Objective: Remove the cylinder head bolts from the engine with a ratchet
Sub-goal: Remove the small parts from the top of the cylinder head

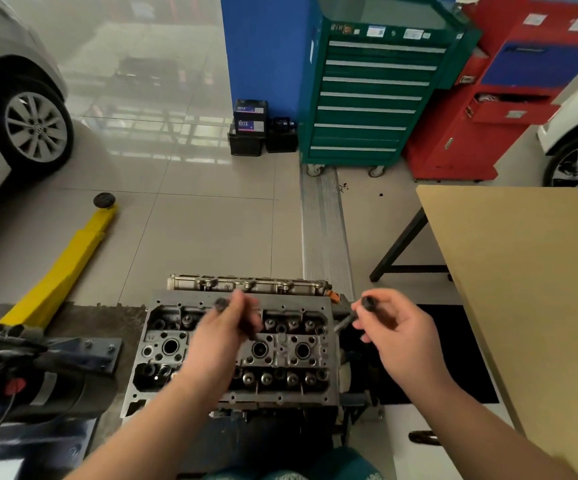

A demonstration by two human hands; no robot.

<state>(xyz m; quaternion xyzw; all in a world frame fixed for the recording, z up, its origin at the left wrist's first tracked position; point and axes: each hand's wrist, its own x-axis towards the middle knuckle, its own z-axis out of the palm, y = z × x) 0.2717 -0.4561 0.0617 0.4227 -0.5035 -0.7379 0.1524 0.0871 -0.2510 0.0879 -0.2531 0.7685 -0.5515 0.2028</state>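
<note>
Left hand: the left hand [227, 323] is hovering over the middle of the cylinder head [239, 355], fingers curled round a dark bolt [221, 304] whose head is sticking up past the knuckles; the hand is motion-blurred, so the exact grip and the bolt's shank are hard to make out.
Right hand: the right hand [398, 337] is hanging off the head's right edge, thumb and fingers pinching a second bolt [356, 313]; its dark flanged end is showing at the fingertips and its grey shank is slanting down and left toward the casting.
Cylinder head: it is sitting low in the view in front of the person, open bores and valve gear facing up; its centre is being covered by the left hand and forearm, and its near edge is fading into dark shadow.
Ratchet: I cannot tell where it is lying; a dark object [424, 437] near the table's front left edge is partly cut off and too blurred to identify.
Table: a tan table [522, 271] is standing to the right, running out of frame.
Left side: a yellow lift arm [69, 261] is lying on the tiles; dark equipment [34, 368] at the lower left corner is being cropped.
Background: a green tool cabinet [370, 95] is standing beside a red cabinet [502, 109], and two cars are being cut off at both edges.
</note>
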